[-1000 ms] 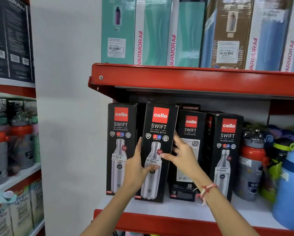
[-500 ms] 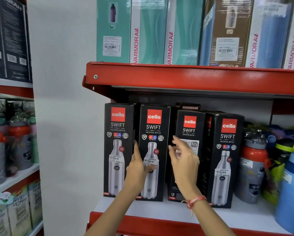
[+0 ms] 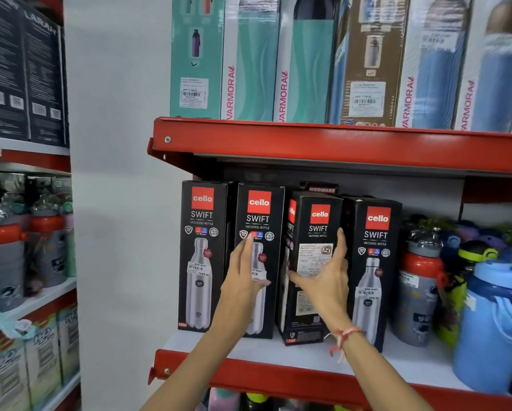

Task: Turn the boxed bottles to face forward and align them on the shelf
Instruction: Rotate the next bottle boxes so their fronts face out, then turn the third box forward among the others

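Note:
Several black Cello Swift bottle boxes stand in a row on the white shelf (image 3: pixel 308 355). The first box (image 3: pixel 201 253) and second box (image 3: pixel 263 215) face forward and stand straight. The third box (image 3: pixel 314 221) is turned, showing its label side, and leans a little. The fourth box (image 3: pixel 373 262) faces forward. My right hand (image 3: pixel 326 280) grips the third box, thumb on its left edge, fingers on its right edge. My left hand (image 3: pixel 243 277) hovers open in front of the second box, fingers spread.
A red shelf (image 3: pixel 337 143) above carries tall Varmora boxes (image 3: pixel 249 63). Loose grey-and-red bottles (image 3: pixel 421 292) and a blue jug (image 3: pixel 495 327) crowd the right of the same shelf. A white pillar (image 3: pixel 115 203) stands to the left, with more shelving (image 3: pixel 26 295) beyond it.
My left hand let go of the second box, which now stands straight in the row. My right hand moved onto the third box and took hold of it; that box has turned slightly.

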Available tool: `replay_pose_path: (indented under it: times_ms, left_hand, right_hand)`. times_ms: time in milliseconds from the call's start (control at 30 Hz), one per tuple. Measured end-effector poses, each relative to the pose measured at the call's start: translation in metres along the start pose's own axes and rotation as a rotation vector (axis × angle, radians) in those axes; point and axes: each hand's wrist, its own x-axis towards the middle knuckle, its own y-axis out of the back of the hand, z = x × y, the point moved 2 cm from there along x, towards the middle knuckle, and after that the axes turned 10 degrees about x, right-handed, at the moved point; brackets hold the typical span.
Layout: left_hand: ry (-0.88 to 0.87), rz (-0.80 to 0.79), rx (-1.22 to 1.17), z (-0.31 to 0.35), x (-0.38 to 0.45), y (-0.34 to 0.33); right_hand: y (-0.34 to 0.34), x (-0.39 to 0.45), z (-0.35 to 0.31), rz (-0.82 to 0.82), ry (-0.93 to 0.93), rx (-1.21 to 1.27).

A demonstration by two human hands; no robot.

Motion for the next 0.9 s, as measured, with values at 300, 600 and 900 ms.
replay_pose_path:
  times_ms: [300, 600, 900]
  left_hand:
    - [0.078, -0.29, -0.231, 0.03, -0.012, -0.02]
    - [0.037, -0.369, -0.362, 0.048, -0.01, -0.023]
    - [0.145, -0.239, -0.221, 0.048, -0.006, -0.064]
  right_hand:
    - [0.068, -0.001, -0.009, -0.235, -0.04, 0.36]
    - [0.093, 0.026, -0.017, -0.628, -0.027, 0.499]
    - [0.066, 0.04, -0.002, -0.619, -0.002, 0.256]
